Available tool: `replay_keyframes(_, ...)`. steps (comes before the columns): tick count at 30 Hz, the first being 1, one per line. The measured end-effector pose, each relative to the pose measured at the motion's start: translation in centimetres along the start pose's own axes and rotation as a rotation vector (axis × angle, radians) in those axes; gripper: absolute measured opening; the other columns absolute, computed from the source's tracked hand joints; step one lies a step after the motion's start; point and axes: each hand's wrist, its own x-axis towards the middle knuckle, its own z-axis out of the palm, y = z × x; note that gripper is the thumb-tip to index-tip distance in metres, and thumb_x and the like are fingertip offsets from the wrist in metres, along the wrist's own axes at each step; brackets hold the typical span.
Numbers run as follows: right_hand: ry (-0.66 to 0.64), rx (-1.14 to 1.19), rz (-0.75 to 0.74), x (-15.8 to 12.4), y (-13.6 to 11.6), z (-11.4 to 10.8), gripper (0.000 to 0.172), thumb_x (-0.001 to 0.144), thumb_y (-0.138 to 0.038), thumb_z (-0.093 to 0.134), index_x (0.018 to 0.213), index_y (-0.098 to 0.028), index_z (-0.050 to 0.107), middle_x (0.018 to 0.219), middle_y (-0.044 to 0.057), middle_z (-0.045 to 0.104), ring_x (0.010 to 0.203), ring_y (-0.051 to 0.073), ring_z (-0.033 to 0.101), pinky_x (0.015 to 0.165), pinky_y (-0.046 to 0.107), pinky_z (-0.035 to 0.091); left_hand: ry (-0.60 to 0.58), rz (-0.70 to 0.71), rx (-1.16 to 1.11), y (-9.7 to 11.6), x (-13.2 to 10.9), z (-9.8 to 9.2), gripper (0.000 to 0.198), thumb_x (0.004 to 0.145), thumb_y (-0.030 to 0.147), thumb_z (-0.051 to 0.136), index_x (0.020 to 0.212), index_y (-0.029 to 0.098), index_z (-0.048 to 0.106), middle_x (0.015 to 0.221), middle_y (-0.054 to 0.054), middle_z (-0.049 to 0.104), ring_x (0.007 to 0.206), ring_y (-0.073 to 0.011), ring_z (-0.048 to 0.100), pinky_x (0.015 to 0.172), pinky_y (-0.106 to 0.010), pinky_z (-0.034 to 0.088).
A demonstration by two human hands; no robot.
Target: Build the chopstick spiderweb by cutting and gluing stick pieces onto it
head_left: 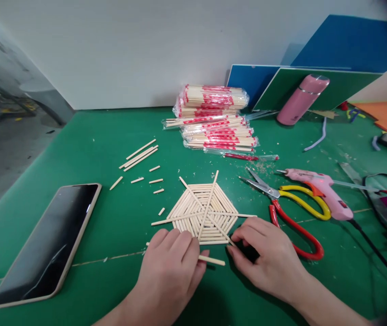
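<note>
A flat hexagonal web of pale wooden sticks (216, 234) lies on the green table, with three long sticks crossing at its middle and their ends jutting past the rim. My left hand (171, 267) is closed around a loose wooden stick (215, 261) just in front of the web's near left edge; the stick's right end pokes out beyond the fingers. At the near right corner, my right hand (270, 253) pinches the end of one crossing stick between thumb and index finger. The fingers partly hide that tip.
Scissors (263, 185) with red and yellow handles and a pink glue gun (332, 199) lie to the right. Wrapped chopsticks (219, 131) are piled behind. Loose sticks (141, 157) and short offcuts (156, 181) lie back left. A phone (47, 244) rests left; a pink flask (302, 100) leans against boards.
</note>
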Motion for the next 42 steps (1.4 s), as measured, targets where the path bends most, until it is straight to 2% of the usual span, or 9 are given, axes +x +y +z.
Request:
replay_keyframes(10,-0.043,0.013,-0.008,0.29,0.01,0.19,0.007,0.076,-0.019,0.052,0.070,-0.019,0.057,0.062,0.000,0.054,0.059,0.013,0.046,0.055,0.026,0.033,0.033,0.010,0.050,0.14,0.56,0.19,0.029,0.084,0.015,0.038,0.059,0.019,0.052,0.055,0.001,0.050,0.053,-0.0156,0.042,0.055,-0.031,0.023)
replay_keyframes(25,-0.033,0.022,-0.035,0.34,0.09,0.49,0.010,0.076,-0.017,0.053,0.068,-0.018,0.057,0.059,-0.001,0.051,0.058,0.012,0.044,0.053,0.025,0.029,0.009,0.040,-0.016,-0.01,-0.03,0.60,0.021,0.083,0.013,0.040,0.066,0.018,0.051,0.061,0.000,0.048,0.057,-0.0147,0.040,0.056,-0.030,0.022)
replay_keyframes(28,-0.035,0.021,-0.035,0.26,0.07,0.46,0.011,0.076,-0.017,0.053,0.066,-0.018,0.056,0.059,-0.001,0.050,0.057,0.012,0.043,0.053,0.025,0.029,0.022,0.025,-0.014,0.01,0.08,0.69,0.024,0.083,0.013,0.040,0.061,0.018,0.048,0.058,0.001,0.047,0.055,-0.0148,0.039,0.056,-0.030,0.021)
replay_keyframes(32,-0.036,0.017,-0.038,0.18,0.01,0.38,0.011,0.076,-0.017,0.052,0.065,-0.018,0.056,0.059,0.000,0.051,0.058,0.012,0.044,0.054,0.025,0.029,0.009,0.007,0.000,0.09,0.10,0.77,0.020,0.082,0.014,0.042,0.065,0.019,0.050,0.059,0.001,0.049,0.056,-0.0157,0.040,0.056,-0.031,0.022)
replay_keyframes(38,-0.036,0.012,-0.034,0.45,0.04,0.41,0.011,0.073,-0.016,0.052,0.063,-0.018,0.054,0.059,0.000,0.050,0.059,0.012,0.045,0.055,0.025,0.030,0.119,0.046,0.055,0.17,0.23,0.61,0.022,0.082,0.015,0.045,0.060,0.018,0.051,0.057,0.000,0.049,0.055,-0.0162,0.041,0.055,-0.031,0.024)
replay_keyframes(42,-0.023,-0.001,-0.033,0.49,-0.02,0.41,0.010,0.072,-0.017,0.053,0.062,-0.018,0.053,0.059,-0.001,0.051,0.059,0.012,0.045,0.056,0.025,0.030,0.085,0.054,0.062,0.22,0.37,0.44,0.022,0.081,0.014,0.044,0.061,0.018,0.052,0.058,-0.001,0.050,0.056,-0.0163,0.043,0.055,-0.031,0.025)
